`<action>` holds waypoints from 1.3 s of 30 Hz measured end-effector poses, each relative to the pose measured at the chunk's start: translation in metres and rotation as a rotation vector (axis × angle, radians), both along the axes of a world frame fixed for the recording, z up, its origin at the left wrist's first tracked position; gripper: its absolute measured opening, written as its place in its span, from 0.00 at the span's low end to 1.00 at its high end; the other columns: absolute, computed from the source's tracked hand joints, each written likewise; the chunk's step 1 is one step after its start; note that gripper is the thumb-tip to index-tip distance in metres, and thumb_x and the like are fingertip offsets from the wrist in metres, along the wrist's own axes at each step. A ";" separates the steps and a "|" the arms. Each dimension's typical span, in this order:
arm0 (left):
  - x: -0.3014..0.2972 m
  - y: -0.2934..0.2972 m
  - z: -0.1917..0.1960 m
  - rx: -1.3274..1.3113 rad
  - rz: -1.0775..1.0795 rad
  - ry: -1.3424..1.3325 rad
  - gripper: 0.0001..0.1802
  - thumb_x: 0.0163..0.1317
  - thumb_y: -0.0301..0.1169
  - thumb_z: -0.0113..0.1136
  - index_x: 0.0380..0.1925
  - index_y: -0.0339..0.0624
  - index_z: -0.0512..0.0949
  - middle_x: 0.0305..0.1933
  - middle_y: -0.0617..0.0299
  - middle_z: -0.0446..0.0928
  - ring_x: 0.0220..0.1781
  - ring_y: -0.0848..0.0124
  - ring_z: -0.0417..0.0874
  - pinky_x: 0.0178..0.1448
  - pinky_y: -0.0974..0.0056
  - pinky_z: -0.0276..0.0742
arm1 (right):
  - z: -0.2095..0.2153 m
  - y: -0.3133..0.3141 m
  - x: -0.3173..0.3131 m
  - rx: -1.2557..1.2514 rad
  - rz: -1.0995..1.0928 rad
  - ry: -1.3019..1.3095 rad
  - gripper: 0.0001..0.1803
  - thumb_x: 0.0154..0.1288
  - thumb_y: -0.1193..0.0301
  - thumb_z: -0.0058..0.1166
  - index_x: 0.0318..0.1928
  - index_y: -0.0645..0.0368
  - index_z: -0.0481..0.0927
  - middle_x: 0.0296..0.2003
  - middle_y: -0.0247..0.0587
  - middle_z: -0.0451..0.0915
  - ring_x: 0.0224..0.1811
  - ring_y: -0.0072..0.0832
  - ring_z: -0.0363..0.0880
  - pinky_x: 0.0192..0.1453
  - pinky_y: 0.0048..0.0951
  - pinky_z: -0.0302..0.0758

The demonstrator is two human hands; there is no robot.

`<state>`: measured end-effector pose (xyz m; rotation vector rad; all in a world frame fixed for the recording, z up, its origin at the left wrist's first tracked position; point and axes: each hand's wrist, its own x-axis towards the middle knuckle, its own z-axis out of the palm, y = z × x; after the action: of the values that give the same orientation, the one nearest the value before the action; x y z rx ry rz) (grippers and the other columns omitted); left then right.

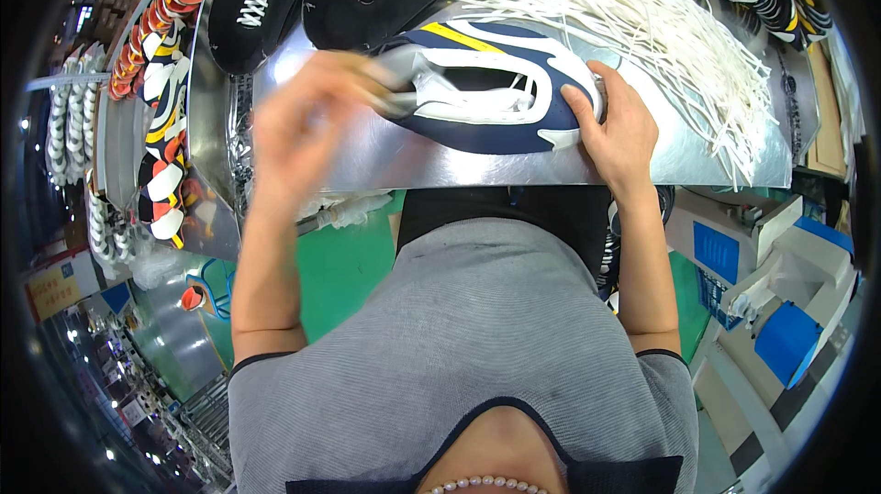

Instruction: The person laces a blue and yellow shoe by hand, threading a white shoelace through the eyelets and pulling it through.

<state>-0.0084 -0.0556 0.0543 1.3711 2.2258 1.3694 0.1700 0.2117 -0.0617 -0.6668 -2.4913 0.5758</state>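
Note:
A navy shoe upper (468,134) with white trim and a yellow stripe lies sideways on the shiny metal tabletop, its white-edged opening facing up. My right hand (622,127) is closed round its toe end, thumb on top of the navy material and fingers at the far side. At the grey heel end is my left hand (317,113), smeared by motion. Its fingers look bent toward the collar, but whether they grip it I cannot make out. Some white lace shows through the upper's opening.
A large heap of white laces (633,26) spreads over the metal table (440,168) at the back right. Dark shoe pieces (252,12) lie at the back left, one laced. Stacked uppers (165,127) line the left side. A grey-and-blue machine (780,265) stands at the right.

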 end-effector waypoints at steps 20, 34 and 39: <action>0.008 0.041 -0.032 -0.344 0.009 0.190 0.16 0.63 0.36 0.64 0.46 0.37 0.79 0.47 0.44 0.77 0.52 0.48 0.78 0.56 0.52 0.75 | 0.006 -0.038 -0.047 -1.052 0.079 0.257 0.09 0.64 0.77 0.62 0.45 0.64 0.82 0.36 0.30 0.78 0.35 0.16 0.75 0.39 0.18 0.73; 0.029 0.094 -0.061 -0.210 0.165 -0.894 0.21 0.64 0.35 0.70 0.52 0.35 0.79 0.48 0.63 0.83 0.47 0.77 0.82 0.51 0.70 0.78 | 0.020 -0.041 -0.030 -1.032 0.085 0.246 0.24 0.57 0.75 0.69 0.54 0.63 0.76 0.32 0.40 0.86 0.32 0.22 0.84 0.37 0.24 0.78; 0.038 0.089 -0.068 -0.052 0.189 -0.717 0.15 0.62 0.28 0.71 0.47 0.34 0.81 0.44 0.63 0.85 0.44 0.78 0.84 0.48 0.70 0.81 | 0.026 -0.045 -0.030 -0.811 0.144 0.168 0.25 0.57 0.72 0.70 0.54 0.63 0.74 0.34 0.49 0.86 0.35 0.37 0.87 0.39 0.32 0.81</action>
<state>0.0296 0.0337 -0.0137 0.5184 1.8935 1.5291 0.1395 0.1663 -0.0357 -0.6733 -2.1034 1.6576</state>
